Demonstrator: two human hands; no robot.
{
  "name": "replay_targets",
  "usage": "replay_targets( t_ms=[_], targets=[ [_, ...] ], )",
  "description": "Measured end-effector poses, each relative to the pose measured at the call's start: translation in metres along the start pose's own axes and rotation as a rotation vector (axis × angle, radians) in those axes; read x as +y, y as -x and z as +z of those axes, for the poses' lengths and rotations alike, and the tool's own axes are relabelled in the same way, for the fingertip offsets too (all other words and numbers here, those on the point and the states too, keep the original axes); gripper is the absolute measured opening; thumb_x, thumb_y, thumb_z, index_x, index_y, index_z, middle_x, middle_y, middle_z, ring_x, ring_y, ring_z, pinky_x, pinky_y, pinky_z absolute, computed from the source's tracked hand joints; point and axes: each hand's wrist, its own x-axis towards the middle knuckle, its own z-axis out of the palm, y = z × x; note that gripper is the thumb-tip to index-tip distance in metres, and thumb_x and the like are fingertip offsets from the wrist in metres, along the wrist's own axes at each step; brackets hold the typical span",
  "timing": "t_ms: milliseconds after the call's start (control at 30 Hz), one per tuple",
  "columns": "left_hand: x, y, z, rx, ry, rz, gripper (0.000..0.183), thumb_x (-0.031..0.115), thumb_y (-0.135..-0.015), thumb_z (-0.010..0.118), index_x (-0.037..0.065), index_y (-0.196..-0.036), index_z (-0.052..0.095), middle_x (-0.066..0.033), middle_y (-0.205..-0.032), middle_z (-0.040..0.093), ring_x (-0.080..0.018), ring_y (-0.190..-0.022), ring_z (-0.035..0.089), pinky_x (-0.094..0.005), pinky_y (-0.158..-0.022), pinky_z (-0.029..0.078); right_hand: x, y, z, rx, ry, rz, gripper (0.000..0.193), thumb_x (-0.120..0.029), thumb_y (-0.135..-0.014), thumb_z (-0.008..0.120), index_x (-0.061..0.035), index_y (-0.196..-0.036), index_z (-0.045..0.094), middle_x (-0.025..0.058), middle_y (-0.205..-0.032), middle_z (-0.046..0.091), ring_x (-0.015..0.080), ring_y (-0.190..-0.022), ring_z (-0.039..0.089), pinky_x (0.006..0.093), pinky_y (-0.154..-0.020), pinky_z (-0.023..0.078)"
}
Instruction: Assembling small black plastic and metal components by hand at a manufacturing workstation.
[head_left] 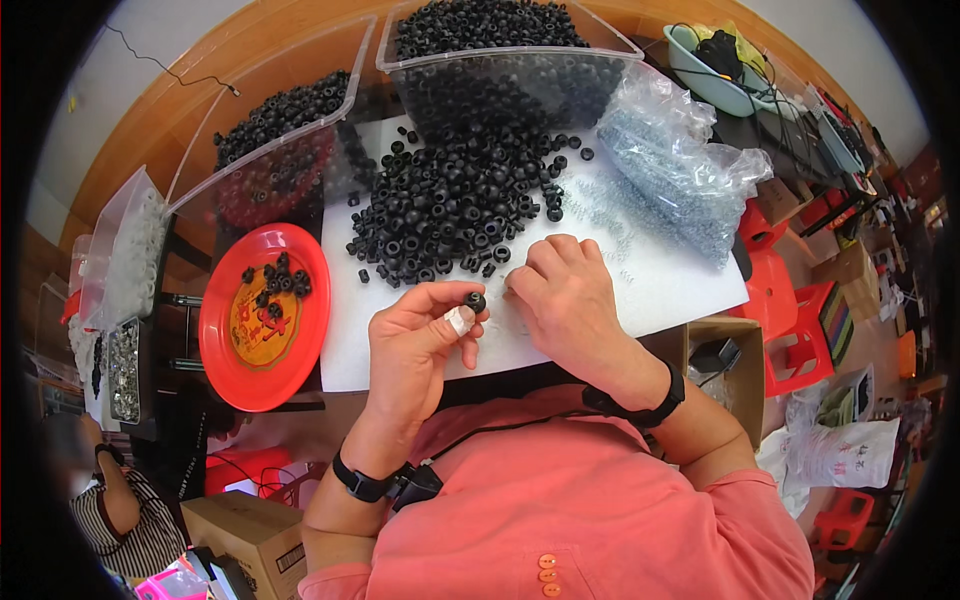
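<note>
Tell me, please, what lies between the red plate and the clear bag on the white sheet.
The head view shows a heap of black parts, then scattered pale pieces.

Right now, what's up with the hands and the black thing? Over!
Left hand pinches small black part. Right hand curled over white sheet, grasp unclear. Black pile just beyond both hands; red plate off left.

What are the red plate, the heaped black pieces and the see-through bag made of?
Red plate: probably smooth plastic, judging by its even, bright colour.
Heaped black pieces: likely moulded plastic, possibly rubber; uniform black with small highlights.
See-through bag: apparently glossy plastic film, crinkled and catching light.
</note>
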Motion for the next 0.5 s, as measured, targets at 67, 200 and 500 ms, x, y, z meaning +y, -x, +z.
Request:
replay_targets(
  t_ms=[67, 200, 500],
  targets=[
    [0.000, 0.000, 0.001, 0.010, -0.006, -0.001, 0.024, 0.001, -0.094, 0.066, -0.008, -0.116, 0.066, -0.0164, -0.097, 0.070, -0.0196, -0.081, 0.066, -0.0275, -0.058, 0.053, 0.000, 0.000, 0.000, 0.008, 0.011, -0.010, 0.010, -0.010, -0.066, 0.069, -0.0069, -0.075, 0.064, 0.0080, -0.081, 0.054, 0.0277, -0.083, 0.053, 0.0406, -0.070, 0.038],
    [-0.003, 0.002, 0.001, 0.014, -0.022, 0.011, 0.024, 0.001, -0.094, 0.066, -0.008, -0.116, 0.066, -0.0164, -0.097, 0.070, -0.0193, -0.080, 0.066, -0.0272, -0.058, 0.053, 0.001, 0.002, -0.001, -0.034, -0.005, -0.035, 0.014, -0.010, -0.067, 0.069, -0.0072, -0.079, 0.062, 0.0083, -0.083, 0.055, 0.0282, -0.084, 0.053, 0.0408, -0.071, 0.039],
    [-0.005, 0.004, 0.003, 0.002, -0.066, 0.027, 0.023, 0.001, -0.095, 0.064, -0.008, -0.117, 0.065, -0.0152, -0.098, 0.070, -0.0174, -0.079, 0.066, -0.0257, -0.056, 0.052, -0.003, -0.014, -0.013, 0.031, -0.610, 0.184, 0.020, -0.003, -0.075, 0.074, -0.0079, -0.089, 0.060, 0.0073, -0.081, 0.056, 0.0281, -0.077, 0.056, 0.0395, -0.067, 0.042]
  ],
)
